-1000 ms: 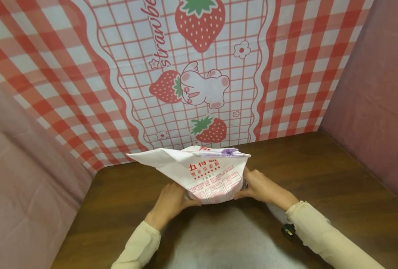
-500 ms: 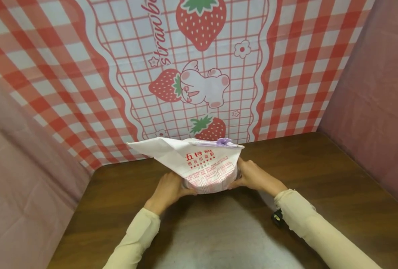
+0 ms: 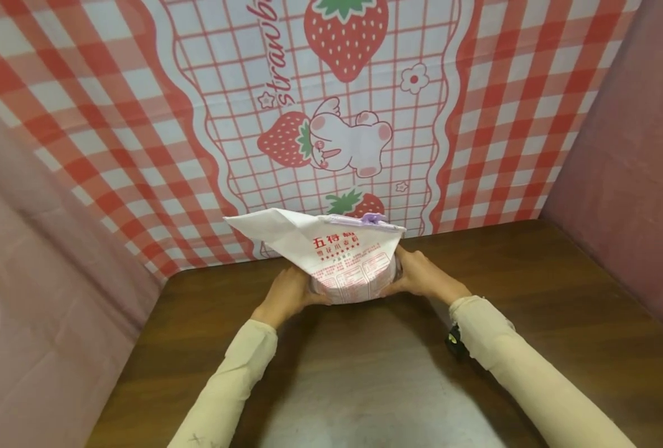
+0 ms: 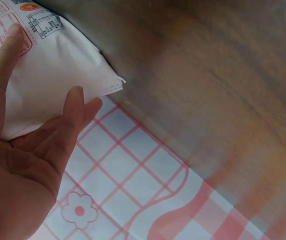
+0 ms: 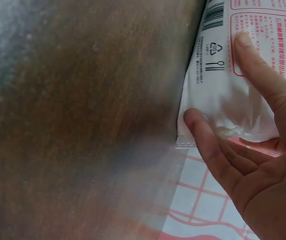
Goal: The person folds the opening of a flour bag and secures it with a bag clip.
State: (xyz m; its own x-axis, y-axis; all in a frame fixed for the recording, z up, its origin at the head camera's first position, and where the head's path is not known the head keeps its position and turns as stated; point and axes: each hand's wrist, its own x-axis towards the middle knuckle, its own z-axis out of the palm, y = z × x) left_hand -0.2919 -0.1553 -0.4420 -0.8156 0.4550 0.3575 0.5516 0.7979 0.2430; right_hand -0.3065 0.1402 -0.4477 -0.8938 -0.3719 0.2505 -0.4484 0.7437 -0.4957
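Note:
A white bag of flour (image 3: pixel 354 258) with red print stands at the back of the table, its top folded over into a point on the left. Along its top edge runs a closure with a purple knot (image 3: pixel 372 218). My left hand (image 3: pixel 288 291) grips the bag's lower left side, thumb across the printed front. On the lower right side my right hand (image 3: pixel 425 274) holds it the same way. Both wrist views show the thumbs on the front and the fingers around the bag's sides. Whether the bag's base touches the table cannot be told.
The brown wooden table (image 3: pixel 376 379) reaches back to a red and white strawberry-print cloth (image 3: pixel 287 74) hanging right behind the bag. Pink cloth hangs at the left (image 3: pixel 40 298) and right (image 3: pixel 628 168).
Both hands and the bag of flour have moved back toward the strawberry cloth. The bag covers more of the lowest printed strawberry, and the grip looks the same.

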